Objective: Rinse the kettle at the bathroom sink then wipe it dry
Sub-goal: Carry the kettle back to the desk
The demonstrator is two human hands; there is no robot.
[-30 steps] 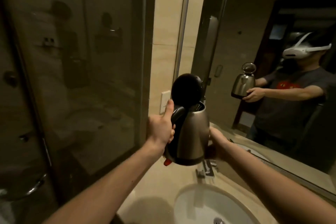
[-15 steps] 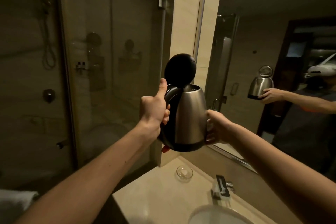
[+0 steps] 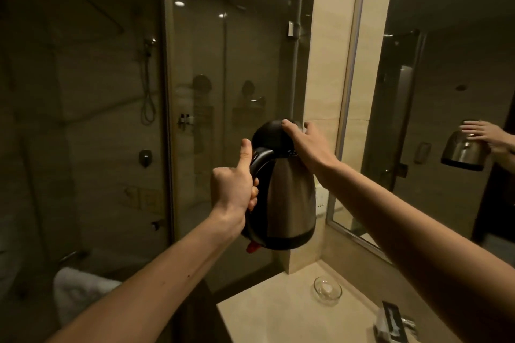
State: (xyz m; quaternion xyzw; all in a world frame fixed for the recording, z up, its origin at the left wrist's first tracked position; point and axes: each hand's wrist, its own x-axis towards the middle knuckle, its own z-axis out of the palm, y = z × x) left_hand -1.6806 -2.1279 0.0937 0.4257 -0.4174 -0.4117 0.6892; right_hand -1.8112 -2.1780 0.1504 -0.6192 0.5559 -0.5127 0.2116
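Change: right hand (image 3: 305, 145) has moved from the kettle's side up to the black lid (image 3: 271, 133).
Right hand: fingers spread, lying over the lid top; not clamped.
Left hand (image 3: 237, 184): closed around the black handle (image 3: 257, 161), thumb up.
Kettle (image 3: 287, 200): steel, upright, held in the air between both hands, above the counter (image 3: 278, 317).
Below right forearm: small glass dish (image 3: 327, 290) on the counter.
Right of the hands: mirror (image 3: 446, 36).
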